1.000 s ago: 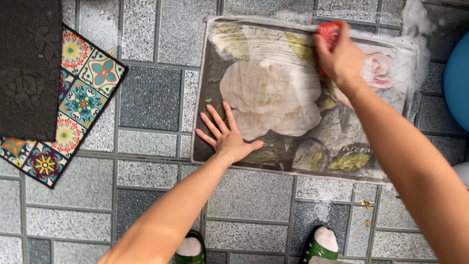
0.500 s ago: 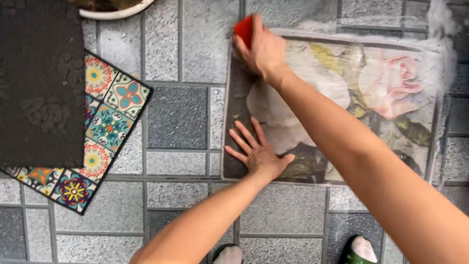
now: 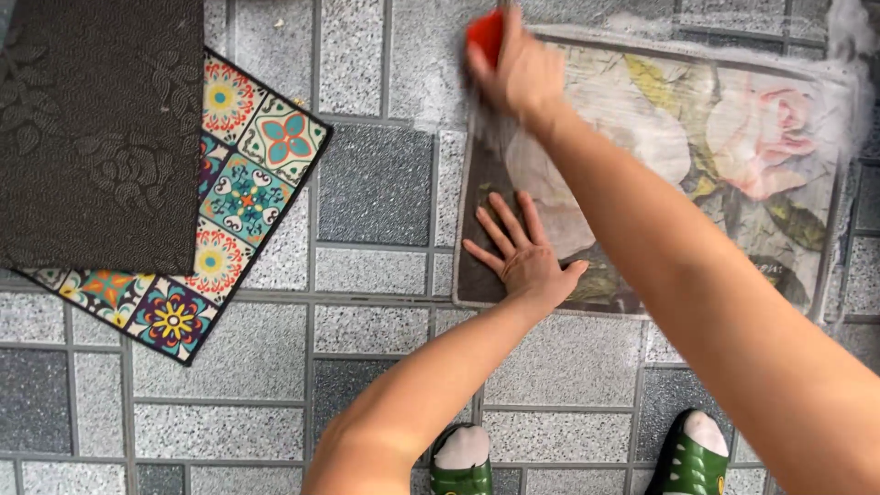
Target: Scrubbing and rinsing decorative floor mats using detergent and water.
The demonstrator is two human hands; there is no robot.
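Down on the grey tiled floor (image 3: 376, 183), a flower-printed mat (image 3: 733, 137) lies flat, with white soapy foam along its far edge and right side. The left hand (image 3: 524, 252) is spread wide, fingers fanned, palm pressed flat on the mat's near left corner. The right hand (image 3: 518, 69) reaches across above it, fingers curled tight around a red scrubber (image 3: 484, 35), which sits at the mat's far left corner, right at the edge where mat meets tile; most of the scrubber is hidden under the hand, so its shape is hard to tell. The right forearm crosses over the middle of the mat and covers part of the pale flower print. Well to the left, apart from the wet mat, a colourful patterned mat (image 3: 247, 202) lies at an angle, and a dark embossed mat (image 3: 101, 128) rests on top of it, covering its upper left part. Near the bottom edge, two feet in white socks and green slip-on shoes (image 3: 692, 463) stand on the tiles, just short of the flower mat.
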